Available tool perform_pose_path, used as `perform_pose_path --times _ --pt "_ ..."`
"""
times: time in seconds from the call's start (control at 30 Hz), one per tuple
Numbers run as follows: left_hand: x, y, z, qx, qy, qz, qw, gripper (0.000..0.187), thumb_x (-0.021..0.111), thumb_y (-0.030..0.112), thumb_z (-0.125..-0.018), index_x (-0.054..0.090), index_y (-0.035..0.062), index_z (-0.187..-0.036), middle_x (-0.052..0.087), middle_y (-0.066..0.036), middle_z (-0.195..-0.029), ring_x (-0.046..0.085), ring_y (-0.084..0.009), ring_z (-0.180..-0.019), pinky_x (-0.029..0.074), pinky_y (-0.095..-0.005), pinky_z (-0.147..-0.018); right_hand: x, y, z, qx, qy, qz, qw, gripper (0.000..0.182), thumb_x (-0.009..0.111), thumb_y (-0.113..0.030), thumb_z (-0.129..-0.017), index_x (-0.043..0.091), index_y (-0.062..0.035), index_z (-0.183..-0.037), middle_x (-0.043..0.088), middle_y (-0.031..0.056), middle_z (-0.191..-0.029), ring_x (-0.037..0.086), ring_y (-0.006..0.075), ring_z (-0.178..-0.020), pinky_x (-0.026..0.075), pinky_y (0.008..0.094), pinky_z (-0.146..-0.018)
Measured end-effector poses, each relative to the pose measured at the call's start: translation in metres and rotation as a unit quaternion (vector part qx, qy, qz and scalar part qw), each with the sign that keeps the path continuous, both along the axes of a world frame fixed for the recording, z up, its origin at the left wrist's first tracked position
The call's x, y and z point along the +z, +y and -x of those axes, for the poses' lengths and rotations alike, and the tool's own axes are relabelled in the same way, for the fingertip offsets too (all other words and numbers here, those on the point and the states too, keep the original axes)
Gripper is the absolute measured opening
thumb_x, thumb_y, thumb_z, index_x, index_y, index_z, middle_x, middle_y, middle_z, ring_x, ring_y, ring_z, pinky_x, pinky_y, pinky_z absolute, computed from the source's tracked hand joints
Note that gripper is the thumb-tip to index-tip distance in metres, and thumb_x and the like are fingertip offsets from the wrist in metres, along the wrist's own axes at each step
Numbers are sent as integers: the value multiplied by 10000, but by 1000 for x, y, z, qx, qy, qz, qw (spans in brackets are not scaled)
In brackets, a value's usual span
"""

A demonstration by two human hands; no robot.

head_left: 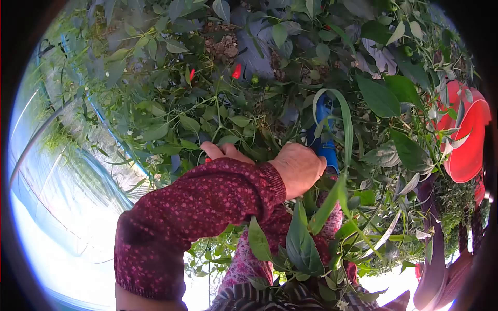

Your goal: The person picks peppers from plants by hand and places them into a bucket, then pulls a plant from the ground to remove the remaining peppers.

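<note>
My forearms cross among leafy pepper plants. My left hand, in a maroon floral sleeve, reaches over to the right, its back towards me and its fingers curled down into the leaves; whatever they grip is hidden. Beyond the left sleeve, my right hand shows only its bent fingers. A bit of red chili pepper peeks out under them, and the sleeve covers the rest. Two red chili peppers hang on the plants ahead. A blue boot stands just past my left hand.
A red bucket is at the right among the stems. Tall leaves rise close to my body. Plastic sheeting on hoops runs along the left. Grey ground film and soil show between plants.
</note>
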State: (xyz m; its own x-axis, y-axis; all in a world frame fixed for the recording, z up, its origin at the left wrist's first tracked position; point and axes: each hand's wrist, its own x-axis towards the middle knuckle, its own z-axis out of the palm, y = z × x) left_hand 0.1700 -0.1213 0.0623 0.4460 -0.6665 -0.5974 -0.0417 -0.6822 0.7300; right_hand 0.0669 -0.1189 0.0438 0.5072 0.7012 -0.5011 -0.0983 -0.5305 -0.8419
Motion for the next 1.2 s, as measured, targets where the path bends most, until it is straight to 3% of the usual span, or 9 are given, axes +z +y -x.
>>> perform_pose_path --times 0.13,0.33,0.5,0.57,0.63,0.77,0.9,1.0,1.2 --pt "-26 49 -25 242 17 -37 969 201 621 177 -765 543 26 -871 579 -161 -728 596 -336 -698 457 -422 -637 2 -7 -8 0 9 8 1000 351 636 -217 -749 586 -43 -1049 584 192 -1023 622 340 -779 506 441 -699" --pt "-30 126 -40 367 37 -63 927 263 689 231 -824 514 36 -809 503 -1 -667 491 -98 -593 414 -287 -537 28 -8 -61 33 31 73 996 694 677 -189 -717 374 -71 -1331 557 205 -1013 611 376 -798 507 439 -659" --pt "-21 166 -28 727 239 108 635 226 652 307 -874 584 93 -846 563 3 -730 552 -92 -583 447 -245 -514 33 -15 -77 59 31 60 996 772 677 -133 -692 325 -124 -1380 557 201 -1020 608 372 -804 499 440 -660" --pt "-22 186 -36 751 197 80 626 265 679 317 -850 579 76 -804 572 -11 -724 562 -110 -586 460 -260 -497 25 -17 -69 51 43 46 997 742 680 -138 -691 351 -124 -1356 567 189 -1001 608 366 -807 495 442 -677" --pt "-24 206 -44 746 142 36 650 256 668 300 -839 576 61 -833 577 -12 -756 548 -127 -580 456 -278 -507 20 -20 -65 129 64 107 984 713 684 -142 -691 372 -117 -1332 578 178 -979 608 362 -814 492 447 -681" --pt "-43 222 -41 453 141 -277 836 176 583 201 -799 560 28 -780 553 -53 -668 518 -143 -535 446 -320 -520 22 -21 -73 168 67 138 974 670 686 -145 -700 403 -99 -1306 588 178 -955 609 365 -829 490 447 -689" --pt "-62 219 24 522 218 -255 784 200 603 222 -790 601 22 -798 597 -85 -678 576 -188 -552 478 -332 -561 21 -21 -71 172 59 127 975 646 685 -148 -708 414 -78 -1290 589 185 -953 609 365 -836 490 443 -695" --pt "-53 193 53 374 44 -310 873 244 681 245 -745 640 44 -876 653 -148 -773 638 -337 -775 499 -429 -693 22 -20 -70 183 60 130 973 637 684 -154 -713 415 -60 -1282 589 190 -955 610 366 -840 491 440 -699" --pt "-53 163 47 206 -91 -391 893 136 613 168 -763 607 66 -854 641 -126 -782 650 -309 -739 511 -418 -653 18 -18 -65 186 53 132 972 631 683 -167 -711 427 -61 -1278 590 189 -954 612 365 -838 491 439 -705"
